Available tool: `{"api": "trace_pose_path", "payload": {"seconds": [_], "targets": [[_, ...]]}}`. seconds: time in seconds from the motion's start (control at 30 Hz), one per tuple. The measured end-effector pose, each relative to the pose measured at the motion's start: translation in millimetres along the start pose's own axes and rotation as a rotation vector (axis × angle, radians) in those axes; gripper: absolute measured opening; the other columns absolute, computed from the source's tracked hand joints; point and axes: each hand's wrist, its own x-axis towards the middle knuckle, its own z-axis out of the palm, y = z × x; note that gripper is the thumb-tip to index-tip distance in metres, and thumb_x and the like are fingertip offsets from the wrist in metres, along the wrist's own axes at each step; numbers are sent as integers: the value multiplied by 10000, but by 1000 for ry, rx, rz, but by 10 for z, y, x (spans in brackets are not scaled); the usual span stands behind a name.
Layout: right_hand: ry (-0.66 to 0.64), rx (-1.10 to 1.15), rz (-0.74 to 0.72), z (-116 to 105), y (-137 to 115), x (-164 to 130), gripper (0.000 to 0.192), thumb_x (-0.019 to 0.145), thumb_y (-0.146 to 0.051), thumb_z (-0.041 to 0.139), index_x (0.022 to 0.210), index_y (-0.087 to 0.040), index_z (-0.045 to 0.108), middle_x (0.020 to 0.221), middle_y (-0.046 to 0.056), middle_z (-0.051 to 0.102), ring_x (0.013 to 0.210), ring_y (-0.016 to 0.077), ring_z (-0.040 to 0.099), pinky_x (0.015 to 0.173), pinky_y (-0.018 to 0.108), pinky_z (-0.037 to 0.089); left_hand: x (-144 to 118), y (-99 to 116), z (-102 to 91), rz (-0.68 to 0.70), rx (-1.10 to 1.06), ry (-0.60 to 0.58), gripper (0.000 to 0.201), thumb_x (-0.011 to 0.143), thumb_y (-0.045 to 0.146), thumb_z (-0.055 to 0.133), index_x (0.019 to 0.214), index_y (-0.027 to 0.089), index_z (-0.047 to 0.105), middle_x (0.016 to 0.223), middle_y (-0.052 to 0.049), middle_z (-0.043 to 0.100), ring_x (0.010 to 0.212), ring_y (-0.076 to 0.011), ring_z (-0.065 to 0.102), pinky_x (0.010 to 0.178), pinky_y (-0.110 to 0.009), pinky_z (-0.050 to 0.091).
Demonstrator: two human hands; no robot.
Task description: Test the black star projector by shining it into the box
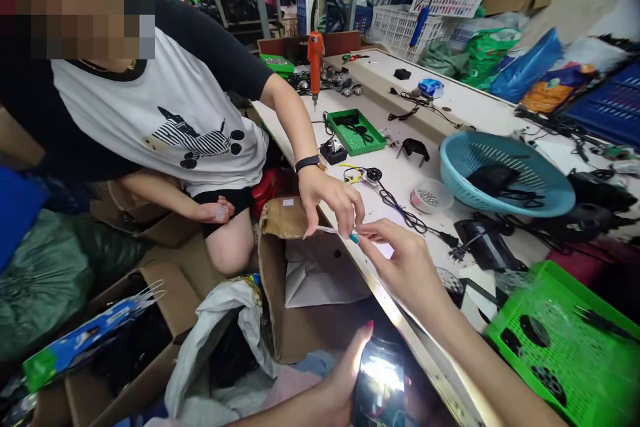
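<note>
The bigger thing I'm working with is a black, glossy, rounded object (380, 387) with a blown-out white glare on its face; its bottom runs off the edge of my feed, so I can't say what it is. The smaller one's a thin, narrow white strip (329, 230), pretty hard to make out from here. Counting big to small, I make it one long white-topped table (397, 173), one pale-blue slotted plastic basin (535, 160), one large green perforated plastic tray (595, 353), one smaller green plastic tray (370, 145), one orange-bodied power screwdriver (315, 57) hanging tip-down, and one clear round plastic tub (443, 195) of little silvery bits. As for where stuff sits: the black object is in my left hand (345, 370), wrapped around its side, low down by the table edge. The strip is up near that edge, between my right hand (403, 257) and a co-worker's hand (330, 197). My right fingertips are narrowed together at its near end, but I honestly can't tell if they're gripping it.
</note>
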Motion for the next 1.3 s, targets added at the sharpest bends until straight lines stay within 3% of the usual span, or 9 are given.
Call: {"api": "trace_pose_path", "payload": {"seconds": [0.1, 0.4, 0.53, 0.63, 0.8, 0.87, 1.0, 1.17, 1.3], "targets": [[136, -58, -137, -38, -120, -127, 91, 960, -195, 586, 1006, -206, 663, 920, 41, 677, 842, 161, 658, 743, 293, 503, 26, -30, -47, -235, 55, -94, 554, 811, 696, 595, 1069, 236, 765, 848, -164, 767, 637, -186, 709, 460, -244, 505], [181, -331, -359, -189, -13, -15, 160, 964, -189, 573, 1072, -208, 689, 942, 74, 628, 853, 189, 613, 745, 331, 494, -17, -14, -20, -279, 103, -142, 630, 813, 729, 561, 1038, 169, 739, 911, -157, 774, 660, -174, 713, 488, -237, 515], [101, -448, -347, -215, 117, 67, 152, 979, -220, 540, 1032, -210, 683, 945, 77, 646, 861, 210, 601, 728, 350, 482, -42, 17, 7, -274, 106, -160, 643, 812, 734, 547, 991, 145, 734, 942, -175, 773, 717, -198, 737, 647, -269, 587], [73, -493, -348, -202, 187, 66, 161, 982, -193, 510, 964, -197, 669, 935, 80, 650, 834, 207, 584, 715, 343, 473, -40, 30, 22, -281, 91, -177, 646, 800, 744, 556, 1001, 154, 727, 920, -167, 773, 721, -204, 741, 652, -272, 590], [141, -554, -402, -224, 105, -72, 164, 980, -166, 488, 923, -170, 641, 903, 104, 644, 832, 234, 560, 727, 384, 449, -49, 66, 60, -292, 108, -208, 642, 781, 737, 587, 965, 143, 746, 848, -152, 761, 714, -206, 732, 688, -280, 585], [223, -396, -314, -332, -13, -211, 142, 974, -159, 502, 917, -191, 628, 880, 83, 617, 838, 221, 565, 724, 373, 449, -69, 95, 93, -287, 123, -212, 624, 805, 741, 546, 913, 164, 759, 817, -125, 763, 718, -203, 727, 710, -286, 576], [346, -34, 50, -705, -56, -595, 142, 990, -229, 474, 897, -238, 580, 856, 41, 564, 740, 183, 568, 656, 343, 461, -123, 151, 195, -279, 186, -183, 646, 914, 678, 415, 855, 143, 771, 757, -83, 764, 671, -163, 701, 691, -262, 543], [506, -429, 253, -1206, 365, -1130, 139, 902, -299, 586, 795, -221, 627, 824, 63, 567, 804, 237, 559, 743, 407, 454, -144, 92, 300, -301, 183, -115, 747, 919, 692, 389, 810, 54, 761, 669, -97, 727, 565, -151, 658, 575, -228, 508], [733, -187, 361, -1655, 338, -1524, 122, 919, -357, 606, 892, -255, 668, 807, 62, 609, 700, 215, 579, 627, 383, 443, -144, -13, 314, -326, 199, -168, 657, 888, 679, 485, 832, 78, 744, 709, -118, 739, 595, -174, 670, 578, -242, 503]]}}
